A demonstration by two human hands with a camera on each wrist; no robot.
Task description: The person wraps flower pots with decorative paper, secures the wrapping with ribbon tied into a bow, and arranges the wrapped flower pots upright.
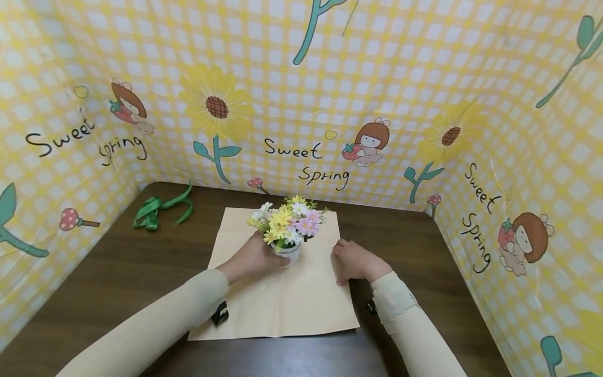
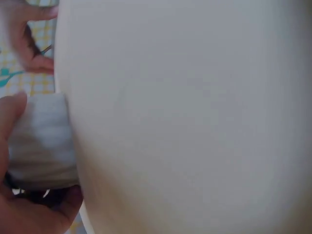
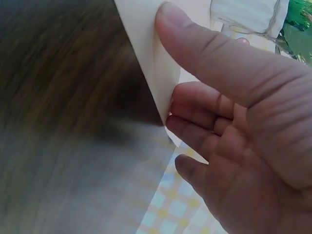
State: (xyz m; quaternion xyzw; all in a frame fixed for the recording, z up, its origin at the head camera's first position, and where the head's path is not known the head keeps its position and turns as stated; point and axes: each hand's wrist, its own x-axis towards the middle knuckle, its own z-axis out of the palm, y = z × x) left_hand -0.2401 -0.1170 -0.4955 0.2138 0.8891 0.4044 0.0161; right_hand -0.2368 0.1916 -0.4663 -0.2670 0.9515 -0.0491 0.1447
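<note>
Your flowers (image 1: 281,217) are yellow, white and pink, and their pot (image 1: 293,255) is white. Your paper (image 1: 287,298) is pale tan. The table (image 1: 400,235) is dark brown with wood lines. The ribbon (image 1: 152,209) is green. Your sleeves (image 1: 160,319) are cream. The cloth (image 1: 292,104) has yellow and white checks, yellow sunflowers (image 1: 216,107) and spotty red mushrooms (image 1: 69,219).

Pale glare lies on the table (image 1: 315,358); wrist views blur.

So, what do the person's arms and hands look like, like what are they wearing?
Both arms wear long, plain-looking cream sleeves reaching the wrists. The left hand and right hand are bare, without gloves. A small black piece shows beneath each wrist; its details are too small to tell.
</note>
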